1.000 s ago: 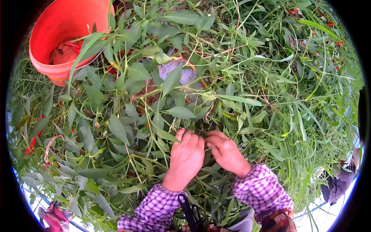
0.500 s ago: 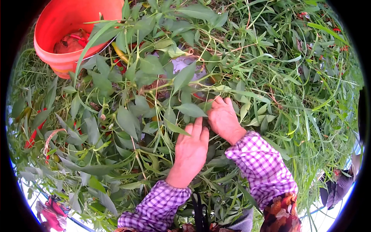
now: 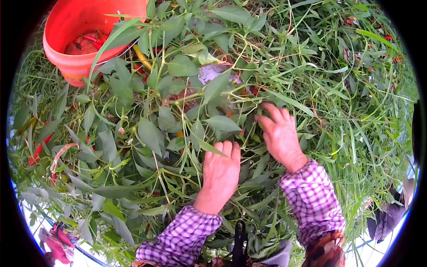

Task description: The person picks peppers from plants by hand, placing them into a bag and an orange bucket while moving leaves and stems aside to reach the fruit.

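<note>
My left hand is low in the pepper plant, back upward, its fingers bent down among the leaves. The fingertips are hidden, so what they hold cannot be made out. To its right, my right hand is over the foliage with fingers apart and nothing seen in them. Its fingertips are near a thin green stem. Small red bits of pepper show between the leaves just left of it. A broad green leaf lies above my left hand.
An orange-red bucket with some red peppers inside stands at upper left. A yellow pepper hangs beside it. Another red pepper is at far left. Dense grass covers the right side.
My right hand has moved to the right, away from my left hand, and its fingers have spread. My left hand stays nearly in place, its fingers now more bent.
</note>
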The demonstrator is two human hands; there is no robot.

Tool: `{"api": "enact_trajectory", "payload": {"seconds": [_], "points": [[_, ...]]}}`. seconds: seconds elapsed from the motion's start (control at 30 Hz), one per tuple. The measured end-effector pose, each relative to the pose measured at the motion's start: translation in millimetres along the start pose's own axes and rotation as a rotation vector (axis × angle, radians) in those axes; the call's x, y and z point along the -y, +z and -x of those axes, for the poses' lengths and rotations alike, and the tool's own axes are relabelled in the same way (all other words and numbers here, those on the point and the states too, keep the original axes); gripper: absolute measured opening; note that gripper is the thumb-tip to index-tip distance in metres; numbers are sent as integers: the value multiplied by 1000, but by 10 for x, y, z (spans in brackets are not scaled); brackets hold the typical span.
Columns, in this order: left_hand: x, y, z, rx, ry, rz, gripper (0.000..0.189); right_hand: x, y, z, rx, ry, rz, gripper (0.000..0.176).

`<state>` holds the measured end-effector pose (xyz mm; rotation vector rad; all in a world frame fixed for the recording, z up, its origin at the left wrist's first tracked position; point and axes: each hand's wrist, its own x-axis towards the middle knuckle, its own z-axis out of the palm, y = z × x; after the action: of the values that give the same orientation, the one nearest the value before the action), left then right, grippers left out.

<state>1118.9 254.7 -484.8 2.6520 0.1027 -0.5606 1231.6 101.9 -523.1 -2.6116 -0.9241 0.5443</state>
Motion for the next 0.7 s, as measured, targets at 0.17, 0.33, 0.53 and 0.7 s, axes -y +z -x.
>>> {"api": "enact_trajectory", "payload": {"seconds": [0.17,0.33,0.53,0.7], "points": [[-10,4,7,-52,27,12,33,-73,-190,-188,-58,-37,-53,15],[-38,14,-18,-117,23,15,29,134,-177,-261,263,6,-295,11],[15,102,-9,-121,36,68,25,8,114,103,316,98,-361,24],[47,145,0,-232,26,60,23,-144,298,34,600,106,-959,34]]}}
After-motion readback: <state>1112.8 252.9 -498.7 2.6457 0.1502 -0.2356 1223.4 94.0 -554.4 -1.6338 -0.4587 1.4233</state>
